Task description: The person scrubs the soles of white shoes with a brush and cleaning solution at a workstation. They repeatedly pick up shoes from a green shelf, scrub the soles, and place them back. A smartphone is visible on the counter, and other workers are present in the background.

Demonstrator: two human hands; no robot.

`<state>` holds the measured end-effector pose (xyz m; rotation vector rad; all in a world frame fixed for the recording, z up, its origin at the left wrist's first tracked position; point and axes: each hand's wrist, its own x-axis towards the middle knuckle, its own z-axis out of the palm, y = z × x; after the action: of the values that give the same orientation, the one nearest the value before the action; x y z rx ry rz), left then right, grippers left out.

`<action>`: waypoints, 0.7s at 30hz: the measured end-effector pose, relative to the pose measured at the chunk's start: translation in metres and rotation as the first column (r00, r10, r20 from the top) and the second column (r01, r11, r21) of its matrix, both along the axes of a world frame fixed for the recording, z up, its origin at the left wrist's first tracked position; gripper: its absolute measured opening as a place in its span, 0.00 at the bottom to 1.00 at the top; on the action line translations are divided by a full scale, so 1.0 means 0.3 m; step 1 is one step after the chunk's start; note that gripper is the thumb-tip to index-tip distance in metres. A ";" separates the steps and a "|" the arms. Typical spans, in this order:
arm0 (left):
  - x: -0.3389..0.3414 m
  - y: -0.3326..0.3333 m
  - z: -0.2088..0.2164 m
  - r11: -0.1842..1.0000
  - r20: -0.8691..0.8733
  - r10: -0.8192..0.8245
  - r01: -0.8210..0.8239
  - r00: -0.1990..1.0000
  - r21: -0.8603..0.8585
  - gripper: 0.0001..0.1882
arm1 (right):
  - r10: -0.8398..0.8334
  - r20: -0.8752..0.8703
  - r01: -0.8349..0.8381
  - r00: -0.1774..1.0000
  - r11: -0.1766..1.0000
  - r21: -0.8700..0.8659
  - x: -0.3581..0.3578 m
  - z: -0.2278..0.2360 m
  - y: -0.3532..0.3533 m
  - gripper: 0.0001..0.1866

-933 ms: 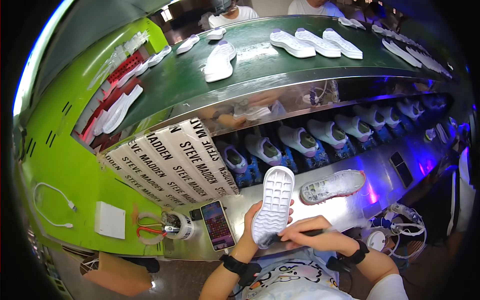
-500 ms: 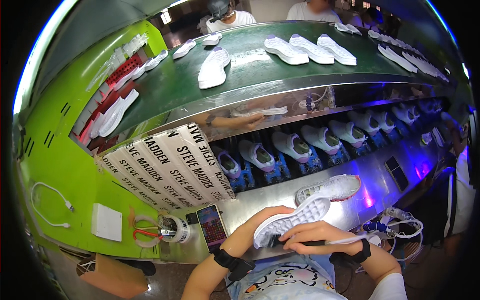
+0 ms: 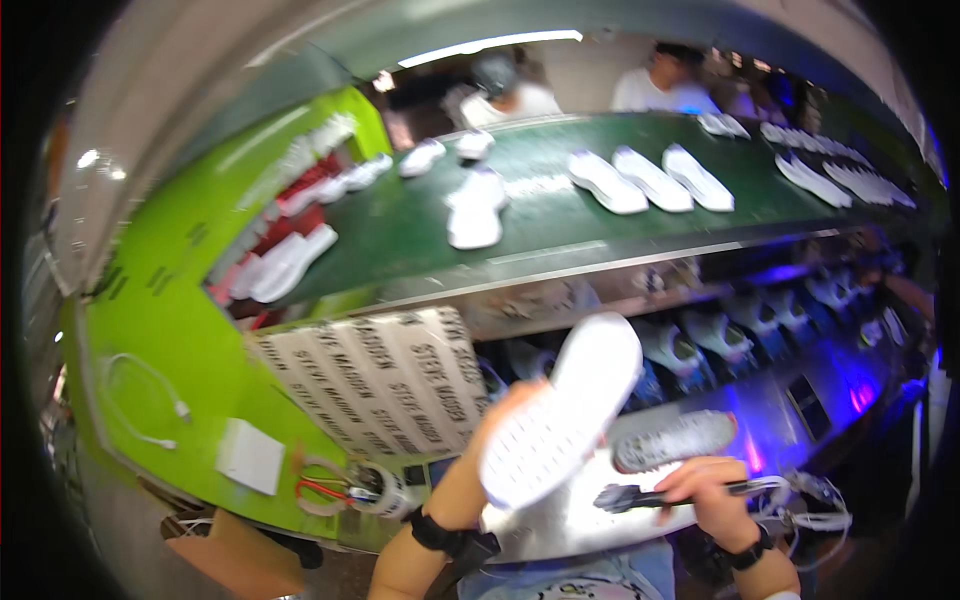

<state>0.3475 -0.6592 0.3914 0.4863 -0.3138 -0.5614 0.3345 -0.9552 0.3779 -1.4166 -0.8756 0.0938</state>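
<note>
A white shoe sole is held up and tilted over the metal bench in my left hand, whose fingers are mostly hidden behind it. My right hand grips a black brush by its dark handle, with the bristles pointing left, apart from the sole. A white hose seems to run from the handle's far end. Just beyond the brush, a second sole with a greyish upper face lies on the metal bench.
Behind the bench, several shoes stand in a row on blue holders. More soles lie on the green conveyor. To the left are a printed carton, a tub of tools and a white box. Two people sit beyond the conveyor.
The sole has been lifted and turned so its other face shows. My right hand has drawn the brush away from the sole, to the right. The whole view has shifted.
</note>
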 end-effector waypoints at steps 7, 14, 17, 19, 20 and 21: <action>0.248 0.214 0.431 0.185 0.581 0.517 -0.745 0.628 0.641 0.24 | -0.140 -0.321 0.253 0.937 0.905 0.342 0.014 -0.003 0.032 0.11; 0.565 0.476 0.440 -0.528 0.787 0.313 -0.591 0.532 0.610 0.21 | -0.112 -0.529 0.325 0.841 0.886 0.330 -0.035 -0.042 0.019 0.14; 0.262 0.230 0.421 -0.151 0.771 0.581 -0.897 0.260 0.416 0.16 | -0.181 -0.573 0.416 0.799 0.855 0.310 -0.026 -0.058 -0.052 0.17; 0.047 0.150 0.303 0.025 0.715 0.609 -0.909 0.343 0.415 0.18 | -0.154 -0.498 0.323 0.853 0.906 0.273 -0.047 -0.059 -0.055 0.15; -0.071 0.102 0.229 0.242 0.502 0.692 -0.822 0.518 0.515 0.18 | -0.144 -0.395 0.243 0.907 0.946 0.214 -0.061 -0.074 -0.043 0.14; -0.143 0.120 0.064 0.408 0.274 0.703 -0.688 0.656 0.599 0.20 | -0.123 -0.288 0.170 0.950 0.975 0.145 -0.081 -0.083 -0.031 0.14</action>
<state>0.3046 -0.6234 0.4107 1.2486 0.1621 0.2054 0.3103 -0.9644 0.3531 -1.2683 -0.5313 0.0997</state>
